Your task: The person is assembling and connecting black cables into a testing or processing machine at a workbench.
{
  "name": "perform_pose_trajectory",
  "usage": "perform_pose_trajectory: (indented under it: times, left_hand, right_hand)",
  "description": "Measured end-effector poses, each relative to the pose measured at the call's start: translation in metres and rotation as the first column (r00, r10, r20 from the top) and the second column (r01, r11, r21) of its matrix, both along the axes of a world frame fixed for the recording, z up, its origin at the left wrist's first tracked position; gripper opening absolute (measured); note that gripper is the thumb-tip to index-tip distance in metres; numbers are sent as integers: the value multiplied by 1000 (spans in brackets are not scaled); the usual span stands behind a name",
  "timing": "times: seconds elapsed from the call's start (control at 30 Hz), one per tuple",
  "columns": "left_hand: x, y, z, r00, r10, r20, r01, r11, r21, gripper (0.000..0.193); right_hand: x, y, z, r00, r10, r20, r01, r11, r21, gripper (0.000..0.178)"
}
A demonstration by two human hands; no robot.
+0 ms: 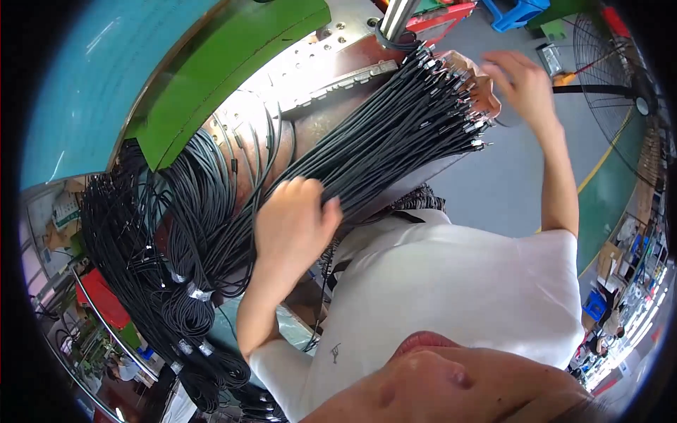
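Note:
A thick bundle of black cables lies slantwise over the worktable. Small metal-and-white connectors crowd its far right end. My left hand is on the near part of the bundle, its fingers curled down over the cables and its thumb toward the right; the fingertips are hidden. Beyond the connector end, my right hand is raised with its fingers apart and nothing in them. Next to it, a crumpled brown wrapping sits behind the connectors.
More black cables hang at the left, with tied coils below. A slotted metal strip and a metal post stand at the back. A green sheet edges the table. A fan and blue stool are at right.

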State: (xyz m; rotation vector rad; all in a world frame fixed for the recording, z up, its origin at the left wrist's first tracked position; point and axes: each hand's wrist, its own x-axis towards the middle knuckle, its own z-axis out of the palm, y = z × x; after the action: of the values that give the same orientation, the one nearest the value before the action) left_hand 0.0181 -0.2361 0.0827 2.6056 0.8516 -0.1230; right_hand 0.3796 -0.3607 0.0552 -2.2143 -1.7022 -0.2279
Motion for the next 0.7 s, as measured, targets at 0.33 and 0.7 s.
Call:
perform_pose_trajectory:
  times: [0.33, 0.7]
  left_hand:
    - [101, -39, -15, 884, 466, -38, 106, -277, -955, 33]
    - [20, -67, -52, 381, 903, 198, 180, 138, -974, 31]
  right_hand:
    - [-101, 158, -24, 651, 655, -384, -753, 622, -215, 33]
    - [-118, 124, -41, 655, 705, -272, -724, 689, 43, 14]
